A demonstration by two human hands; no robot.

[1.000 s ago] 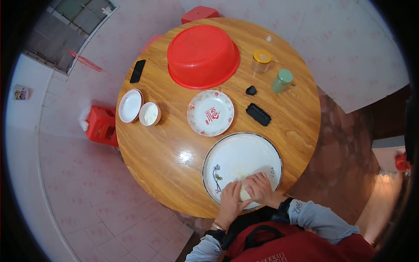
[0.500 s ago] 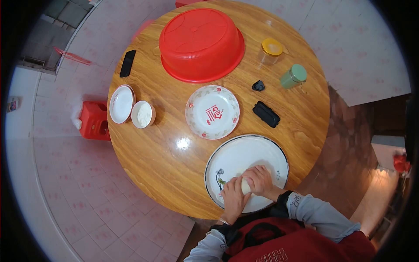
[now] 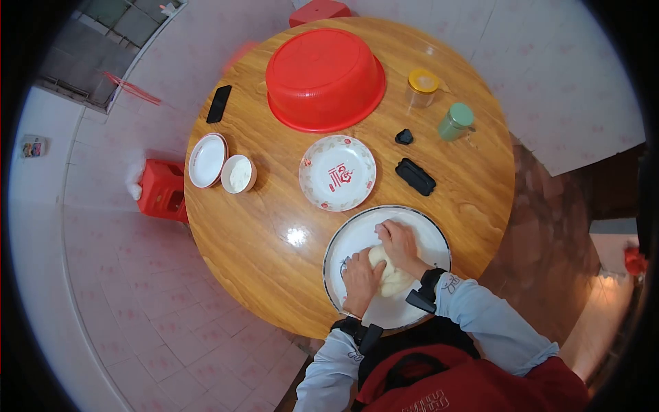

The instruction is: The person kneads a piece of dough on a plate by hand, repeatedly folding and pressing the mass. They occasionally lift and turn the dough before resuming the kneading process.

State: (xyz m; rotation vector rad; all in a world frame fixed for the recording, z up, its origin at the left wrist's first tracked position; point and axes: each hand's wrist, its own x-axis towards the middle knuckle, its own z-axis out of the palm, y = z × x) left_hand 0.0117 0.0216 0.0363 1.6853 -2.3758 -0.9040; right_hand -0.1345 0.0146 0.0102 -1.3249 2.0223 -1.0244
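A pale lump of dough [image 3: 394, 280] lies on a large white plate [image 3: 427, 237] with a dark rim, near the table's front edge. Pressed against the dough's left side is my left hand [image 3: 360, 280], its fingers curled beside it. My right hand [image 3: 399, 247] grips the upper right part of the dough, with bent fingers. Between the two hands the dough shows as a long, uneven piece reaching down toward my body. Both palms are hidden from above.
On the round wooden table [image 3: 261, 268] stand a patterned plate [image 3: 322, 161], an upturned red basin [image 3: 322, 79], a bowl of white powder [image 3: 239, 174], stacked white dishes [image 3: 206, 161], a yellow-lidded jar [image 3: 421, 86], a green-lidded jar [image 3: 456, 122], a black case [image 3: 415, 177] and a phone [image 3: 219, 104].
My hands have moved apart and slightly up the plate. More of the dough now shows between them, stretched longer. The whole view has shifted a little.
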